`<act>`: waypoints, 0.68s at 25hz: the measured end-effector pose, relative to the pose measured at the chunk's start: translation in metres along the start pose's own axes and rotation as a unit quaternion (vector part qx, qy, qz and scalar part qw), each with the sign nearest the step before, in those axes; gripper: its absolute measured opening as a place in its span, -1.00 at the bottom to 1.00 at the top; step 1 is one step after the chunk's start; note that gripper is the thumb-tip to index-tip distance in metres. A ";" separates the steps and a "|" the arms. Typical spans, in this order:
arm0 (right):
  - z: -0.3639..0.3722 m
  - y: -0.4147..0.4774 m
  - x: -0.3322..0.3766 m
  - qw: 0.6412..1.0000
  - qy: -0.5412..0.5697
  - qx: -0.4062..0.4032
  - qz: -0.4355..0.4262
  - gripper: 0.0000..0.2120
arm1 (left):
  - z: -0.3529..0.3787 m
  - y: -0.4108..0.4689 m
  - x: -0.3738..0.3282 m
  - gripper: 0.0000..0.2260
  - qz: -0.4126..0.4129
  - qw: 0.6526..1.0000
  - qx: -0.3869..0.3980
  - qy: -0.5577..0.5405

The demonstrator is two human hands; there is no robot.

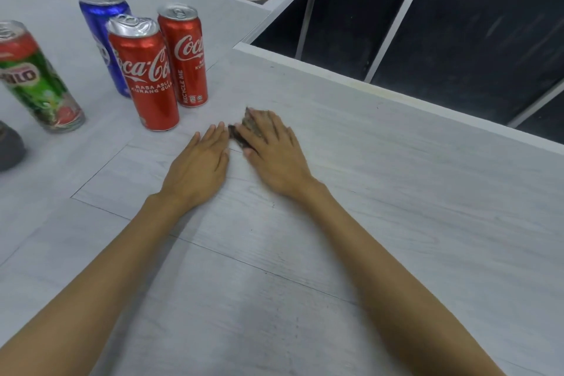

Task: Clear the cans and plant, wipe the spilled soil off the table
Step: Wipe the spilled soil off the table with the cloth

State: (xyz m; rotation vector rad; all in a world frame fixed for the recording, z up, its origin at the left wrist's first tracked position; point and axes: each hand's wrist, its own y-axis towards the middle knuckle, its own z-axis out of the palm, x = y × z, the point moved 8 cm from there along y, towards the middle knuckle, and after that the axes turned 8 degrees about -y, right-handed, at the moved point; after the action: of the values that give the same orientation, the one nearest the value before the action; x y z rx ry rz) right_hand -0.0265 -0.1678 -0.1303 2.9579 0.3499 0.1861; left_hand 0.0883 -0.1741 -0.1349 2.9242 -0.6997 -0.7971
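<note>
The pale counter [396, 192] looks mostly free of soil, apart from a few faint dark specks in its grain, so the wiping seems well along but not finished. Four cans stand upright in a group at its far left, well apart from the working area: a green can [39, 79], a blue can [103, 27] and two red cans [143, 76] [184, 55]. They look moved aside rather than taken off the counter. A grey shape [9, 146] at the left edge may be the plant's pot, though I cannot tell.

Both hands lie flat, close together. The left hand [198, 162] rests with straight fingers beside the soil, and the right hand [271, 146] is spread over it. The soil [236, 134] is one small dark heap between them, partly under the right fingers. No cloth shows. What is left is lifting that heap away.
</note>
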 end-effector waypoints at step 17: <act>-0.026 -0.159 0.014 0.997 -0.006 -0.006 0.072 -0.54 | -0.002 -0.063 -0.022 -0.57 0.040 0.992 0.066 -0.104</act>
State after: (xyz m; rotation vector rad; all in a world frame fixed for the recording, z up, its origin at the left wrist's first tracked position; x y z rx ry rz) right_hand -0.0519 -0.0080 -0.1302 2.9716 0.1337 0.1851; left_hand 0.0989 -0.1082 -0.1316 2.9327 -0.9120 -1.0996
